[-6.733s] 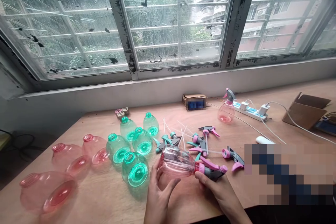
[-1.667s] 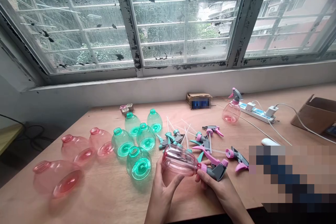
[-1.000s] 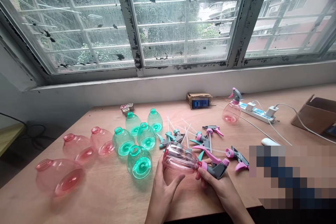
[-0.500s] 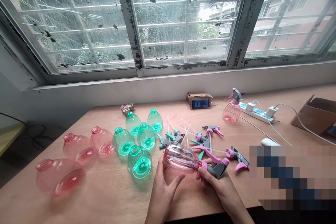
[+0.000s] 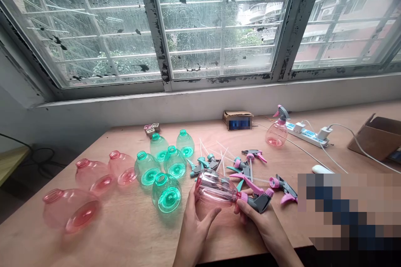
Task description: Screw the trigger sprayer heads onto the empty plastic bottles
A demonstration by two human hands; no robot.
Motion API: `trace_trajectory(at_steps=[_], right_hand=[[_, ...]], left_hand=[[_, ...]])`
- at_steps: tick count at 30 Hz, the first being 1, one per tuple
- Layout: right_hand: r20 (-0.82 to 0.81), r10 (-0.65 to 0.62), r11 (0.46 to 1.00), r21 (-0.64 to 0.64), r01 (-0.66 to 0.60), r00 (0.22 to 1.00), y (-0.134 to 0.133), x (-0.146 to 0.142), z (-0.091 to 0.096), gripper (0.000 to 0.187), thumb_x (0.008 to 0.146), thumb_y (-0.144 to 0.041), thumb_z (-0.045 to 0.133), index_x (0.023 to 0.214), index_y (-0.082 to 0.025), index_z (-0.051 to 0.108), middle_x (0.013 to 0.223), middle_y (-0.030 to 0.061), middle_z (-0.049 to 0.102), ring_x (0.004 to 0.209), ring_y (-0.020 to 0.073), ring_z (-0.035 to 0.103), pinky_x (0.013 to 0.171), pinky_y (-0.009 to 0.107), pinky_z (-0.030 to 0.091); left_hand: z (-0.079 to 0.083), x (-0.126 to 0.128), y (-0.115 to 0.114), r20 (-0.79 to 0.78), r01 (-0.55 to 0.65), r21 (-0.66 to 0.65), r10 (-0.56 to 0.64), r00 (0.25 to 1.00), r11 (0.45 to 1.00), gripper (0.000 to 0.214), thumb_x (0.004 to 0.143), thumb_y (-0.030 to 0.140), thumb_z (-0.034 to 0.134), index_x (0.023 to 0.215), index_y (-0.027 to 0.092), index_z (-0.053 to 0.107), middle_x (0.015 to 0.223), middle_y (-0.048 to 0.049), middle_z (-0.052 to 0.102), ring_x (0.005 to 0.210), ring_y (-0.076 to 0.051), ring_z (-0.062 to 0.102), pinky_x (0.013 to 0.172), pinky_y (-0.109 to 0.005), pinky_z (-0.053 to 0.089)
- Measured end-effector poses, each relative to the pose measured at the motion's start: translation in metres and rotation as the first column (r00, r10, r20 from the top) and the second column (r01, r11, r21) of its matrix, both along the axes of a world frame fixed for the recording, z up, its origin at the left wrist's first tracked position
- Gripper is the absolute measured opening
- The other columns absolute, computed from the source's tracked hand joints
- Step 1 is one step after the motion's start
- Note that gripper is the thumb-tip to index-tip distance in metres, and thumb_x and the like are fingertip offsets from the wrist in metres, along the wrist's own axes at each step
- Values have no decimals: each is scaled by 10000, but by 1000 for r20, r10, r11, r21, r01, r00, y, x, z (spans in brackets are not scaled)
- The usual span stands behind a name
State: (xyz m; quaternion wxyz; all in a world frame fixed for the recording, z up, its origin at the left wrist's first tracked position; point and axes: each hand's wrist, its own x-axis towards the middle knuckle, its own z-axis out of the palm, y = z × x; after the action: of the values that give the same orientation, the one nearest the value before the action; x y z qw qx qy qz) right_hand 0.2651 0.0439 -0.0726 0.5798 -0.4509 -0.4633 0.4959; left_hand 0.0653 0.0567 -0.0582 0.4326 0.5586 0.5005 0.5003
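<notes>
Both hands low over the table: left hand (image 5: pixel 196 227) cupped around the pink bottle (image 5: pixel 216 192), right hand (image 5: pixel 261 225) clamped on its trigger sprayer (image 5: pixel 258 200)

Looks like a small assembly bench set up in an old flat, not a factory floor. A bare plywood table (image 5: pixel 131 233) runs under both hands. Left of the left hand (image 5: pixel 193 226), empty green bottles (image 5: pixel 166 192) and pink bottles (image 5: pixel 72 210) lie grouped by colour. Just beyond the right hand (image 5: pixel 261 222) sits a heap of loose spray triggers (image 5: pixel 247 162). Farther right, a power strip (image 5: pixel 305 133) and an open cardboard box (image 5: pixel 374 135). Behind everything, peeling barred windows (image 5: pixel 216 25) face apartment blocks (image 5: pixel 332 8).
</notes>
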Motion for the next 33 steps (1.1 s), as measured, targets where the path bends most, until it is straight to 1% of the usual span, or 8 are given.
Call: trace_trajectory(at_steps=[6,10,16,21,25,29,33], right_hand=[[9,10,1000,-8,-10,1000,1,1,-1,350,900,-541,778,928,-217,647,737,35,718,625,223,586,614,343,450],[0,7,1000,-5,-7,1000,1,1,-2,351,897,-534,781,937,-211,651,742,45,728,622,222,584,613,345,447],[-15,-9,1000,-3,8,1000,1,-1,-3,359,883,-557,782,928,-228,646,729,32,731,612,224,579,605,338,450],[-23,-26,1000,-11,26,999,2,-3,-4,393,857,-583,795,914,-222,648,719,32,726,592,220,571,592,335,451],[-25,-27,1000,-9,27,999,1,-2,-5,400,859,-581,798,951,-218,657,724,38,732,601,221,573,601,335,452],[-18,-16,1000,-8,16,1000,1,0,-5,400,858,-584,803,937,-217,664,726,37,729,604,220,571,609,333,444],[-11,5,1000,-8,-5,1000,2,1,-6,376,885,-562,786,952,-217,653,743,37,730,614,220,572,621,338,448]], left_hand=[[-8,3,1,31,-48,30,47,998,998,782,809,425,813,1497,279,471,1593,-99,511,1517,-317,401,1279,-499,248],[-10,2,2,5,-32,32,32,999,999,777,817,429,806,1501,288,466,1593,-90,513,1519,-325,398,1277,-497,255],[-6,1,1,-1,-37,15,37,999,999,780,824,432,798,1506,271,456,1598,-97,502,1532,-312,376,1281,-480,246],[-1,-1,-1,-38,9,-12,-10,999,1000,780,857,433,774,1523,258,408,1623,-102,461,1543,-293,356,1287,-459,232],[0,-1,0,-57,20,-11,-20,998,1000,795,869,445,763,1533,241,376,1637,-117,434,1547,-284,341,1293,-472,213],[2,0,-1,-46,21,-8,-21,999,1000,770,876,422,757,1526,240,386,1632,-120,444,1543,-283,352,1290,-472,221],[6,2,-3,-32,8,6,-8,999,1000,761,857,414,770,1509,258,410,1617,-107,471,1540,-298,362,1285,-465,234]])
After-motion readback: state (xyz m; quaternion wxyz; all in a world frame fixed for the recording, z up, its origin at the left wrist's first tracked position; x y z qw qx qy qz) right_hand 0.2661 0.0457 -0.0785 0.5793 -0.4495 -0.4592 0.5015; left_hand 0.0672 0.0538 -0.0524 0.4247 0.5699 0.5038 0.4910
